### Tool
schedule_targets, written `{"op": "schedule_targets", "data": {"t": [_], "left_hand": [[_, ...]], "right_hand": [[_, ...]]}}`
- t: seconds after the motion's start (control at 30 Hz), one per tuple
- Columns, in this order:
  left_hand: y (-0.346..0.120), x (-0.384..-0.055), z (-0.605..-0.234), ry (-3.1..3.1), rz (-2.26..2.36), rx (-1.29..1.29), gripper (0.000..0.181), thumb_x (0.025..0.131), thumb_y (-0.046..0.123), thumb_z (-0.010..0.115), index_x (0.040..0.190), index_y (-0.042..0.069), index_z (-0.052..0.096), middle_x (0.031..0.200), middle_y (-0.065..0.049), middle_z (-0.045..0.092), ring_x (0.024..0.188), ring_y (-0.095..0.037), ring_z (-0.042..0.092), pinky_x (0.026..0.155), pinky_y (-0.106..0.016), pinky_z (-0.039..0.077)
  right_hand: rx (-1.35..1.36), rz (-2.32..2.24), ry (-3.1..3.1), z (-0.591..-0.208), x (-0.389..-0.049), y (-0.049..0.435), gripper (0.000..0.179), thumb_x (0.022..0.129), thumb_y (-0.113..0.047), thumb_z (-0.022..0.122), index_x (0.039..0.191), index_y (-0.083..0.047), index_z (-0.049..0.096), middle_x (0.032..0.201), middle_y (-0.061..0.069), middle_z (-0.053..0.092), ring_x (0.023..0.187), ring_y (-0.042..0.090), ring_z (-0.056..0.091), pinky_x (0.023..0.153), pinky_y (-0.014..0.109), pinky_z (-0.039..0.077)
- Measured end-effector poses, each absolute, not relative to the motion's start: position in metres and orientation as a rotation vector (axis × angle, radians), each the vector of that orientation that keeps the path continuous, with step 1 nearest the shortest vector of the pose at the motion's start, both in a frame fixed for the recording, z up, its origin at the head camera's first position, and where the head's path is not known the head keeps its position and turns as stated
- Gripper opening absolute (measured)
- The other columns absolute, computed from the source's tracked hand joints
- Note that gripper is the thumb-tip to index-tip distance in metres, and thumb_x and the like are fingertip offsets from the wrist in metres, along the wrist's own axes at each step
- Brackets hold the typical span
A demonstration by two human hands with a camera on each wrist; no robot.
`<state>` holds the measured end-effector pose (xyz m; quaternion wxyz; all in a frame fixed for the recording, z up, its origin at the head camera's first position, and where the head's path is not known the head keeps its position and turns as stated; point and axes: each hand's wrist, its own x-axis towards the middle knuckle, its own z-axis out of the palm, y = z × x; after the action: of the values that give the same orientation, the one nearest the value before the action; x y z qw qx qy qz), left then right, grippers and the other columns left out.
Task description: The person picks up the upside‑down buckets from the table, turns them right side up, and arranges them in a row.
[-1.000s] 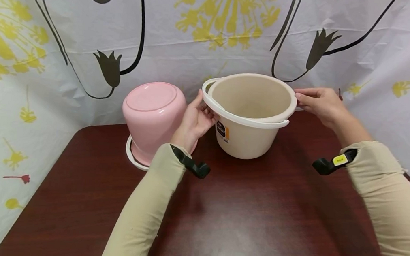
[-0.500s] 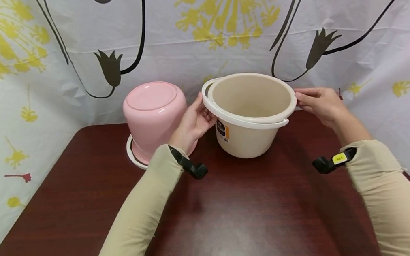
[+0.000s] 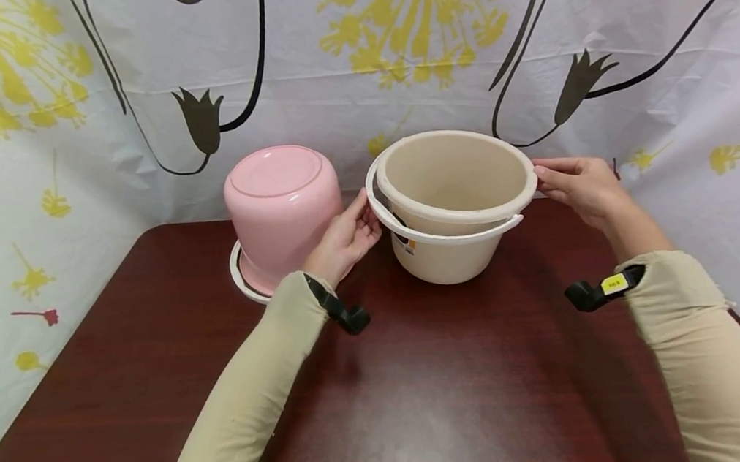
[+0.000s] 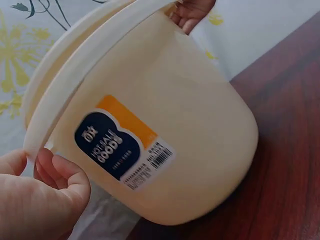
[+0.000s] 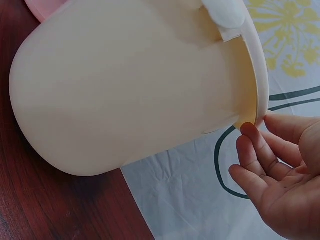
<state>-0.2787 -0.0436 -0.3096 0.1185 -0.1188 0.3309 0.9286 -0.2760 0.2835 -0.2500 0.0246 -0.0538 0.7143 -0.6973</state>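
Plainly, we have both hands on one vessel: the cream bucket [image 3: 453, 207], upright on the dark red-brown worktop [image 3: 423, 382], a little toward two o'clock from the middle of the head view. Its mouth faces up, and we look down into it. Our left hand [image 3: 346, 238] pinches the white handle [image 3: 445, 238] at roughly nine o'clock on the bucket, thumb and bent fingers closed on the strip. The handle sits below the rim along the front, sweeping from nine o'clock through six to about four. Our right hand [image 3: 581, 187] grips the rim at three o'clock between thumb and fingertips.

At about eight o'clock on the bucket's wall we see a label [image 4: 125, 142] in dark blue and orange, with a barcode [image 4: 162, 157] printed on its white part. Toward nine o'clock from the cream bucket stands a pink bucket [image 3: 282, 209], upside down, with a white ring [image 3: 235, 267] showing at its foot; our left hand partly covers its side, and whether the two touch we cannot tell. A white curtain [image 3: 291, 70] printed with yellow flowers hangs beyond the worktop at twelve o'clock. We wear beige sleeves [image 3: 695, 362].
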Motion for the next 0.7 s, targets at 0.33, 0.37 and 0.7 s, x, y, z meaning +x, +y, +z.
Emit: {"op": "schedule_targets", "data": {"t": [0.33,0.37,0.7], "left_hand": [[-0.039,-0.278,-0.328,1.11,2.642,-0.47,0.022,0.091,0.022,0.058,0.072,0.011,0.057,0.072,0.0,0.051,0.067,-0.011,0.049,0.064,-0.023,0.041],[-0.038,-0.278,-0.33,1.118,2.637,-0.478,0.021,0.091,0.022,0.058,0.073,0.012,0.057,0.072,0.0,0.052,0.068,-0.011,0.05,0.067,-0.024,0.041],[-0.034,-0.278,-0.338,1.121,2.628,-0.468,0.009,0.093,0.022,0.054,0.086,0.016,0.051,0.077,0.0,0.054,0.075,-0.013,0.052,0.098,-0.037,0.034]], "right_hand": [[-0.153,-2.177,2.173,-0.251,-0.276,0.285,0.008,0.083,-0.011,0.067,0.084,-0.017,0.072,0.084,-0.004,0.068,0.074,0.009,0.065,0.066,0.019,0.051],[-0.155,-2.18,2.168,-0.251,-0.276,0.285,0.008,0.083,-0.011,0.067,0.084,-0.017,0.072,0.084,-0.004,0.068,0.074,0.009,0.065,0.066,0.019,0.051],[-0.166,-2.21,2.13,-0.25,-0.276,0.284,0.008,0.082,-0.009,0.067,0.085,-0.015,0.073,0.085,-0.002,0.068,0.074,0.009,0.065,0.066,0.019,0.051]]}}
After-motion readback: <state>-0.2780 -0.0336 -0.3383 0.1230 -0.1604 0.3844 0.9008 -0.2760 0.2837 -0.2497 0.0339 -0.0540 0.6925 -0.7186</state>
